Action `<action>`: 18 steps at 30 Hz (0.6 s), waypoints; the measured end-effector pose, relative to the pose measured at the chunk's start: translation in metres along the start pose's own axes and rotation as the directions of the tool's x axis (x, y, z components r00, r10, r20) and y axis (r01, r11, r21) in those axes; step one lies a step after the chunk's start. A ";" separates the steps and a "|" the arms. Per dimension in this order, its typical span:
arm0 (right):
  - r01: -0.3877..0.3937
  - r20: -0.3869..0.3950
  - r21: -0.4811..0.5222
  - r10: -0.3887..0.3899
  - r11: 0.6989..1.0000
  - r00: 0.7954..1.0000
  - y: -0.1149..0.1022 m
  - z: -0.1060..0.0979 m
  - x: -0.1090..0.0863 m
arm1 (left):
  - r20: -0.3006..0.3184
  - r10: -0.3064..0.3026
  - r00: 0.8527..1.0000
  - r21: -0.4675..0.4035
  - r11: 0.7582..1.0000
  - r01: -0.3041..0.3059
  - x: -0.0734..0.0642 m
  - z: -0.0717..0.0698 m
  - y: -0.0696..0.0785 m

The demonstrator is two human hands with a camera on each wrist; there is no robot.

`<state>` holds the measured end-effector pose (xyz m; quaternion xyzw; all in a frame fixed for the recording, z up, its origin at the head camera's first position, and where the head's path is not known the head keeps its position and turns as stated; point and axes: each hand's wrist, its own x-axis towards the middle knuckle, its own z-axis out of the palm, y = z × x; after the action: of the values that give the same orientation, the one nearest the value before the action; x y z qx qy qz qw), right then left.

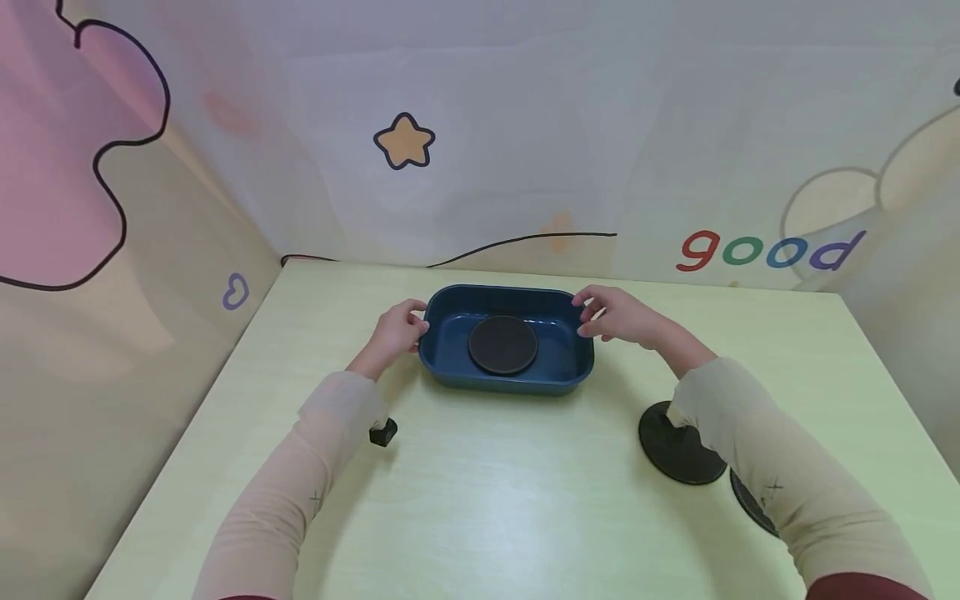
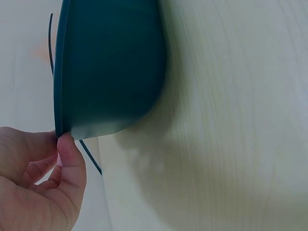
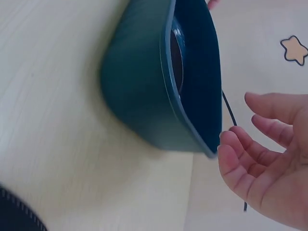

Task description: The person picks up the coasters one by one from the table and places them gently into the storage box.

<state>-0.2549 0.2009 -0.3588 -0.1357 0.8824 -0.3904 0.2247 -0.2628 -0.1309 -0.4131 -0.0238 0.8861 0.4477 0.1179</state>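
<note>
A dark blue rectangular basin [image 1: 459,375] with rounded corners stands on the table, and a round black disc [image 1: 502,344] lies inside it. My left hand [image 1: 397,329] is at the basin's left end; in the left wrist view, thumb and finger pinch the rim [image 2: 58,96]. At the other end is my right hand [image 1: 618,315], its fingers loosely bent and spread. The right wrist view shows those fingers [image 3: 231,163] beside the basin's corner, not wrapped round the rim; whether a fingertip touches it, I cannot tell.
A black round disc [image 1: 678,450] lies on the table by my right sleeve, with another dark disc [image 1: 750,504] partly hidden under the forearm. A small black object [image 1: 383,432] shows beside my left cuff. Behind the table [image 1: 487,500] hangs a printed backdrop [image 1: 510,167].
</note>
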 end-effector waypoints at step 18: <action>-0.044 0.128 -0.069 0.052 0.997 0.990 0.050 -0.023 -0.052 | 0.008 -0.003 1.000 -0.008 1.000 0.003 0.000 -0.001 0.001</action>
<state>-0.2248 0.2699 -0.3678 -0.1468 0.8815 -0.3457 0.2861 -0.2629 -0.1313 -0.4116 -0.0238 0.8838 0.4512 0.1218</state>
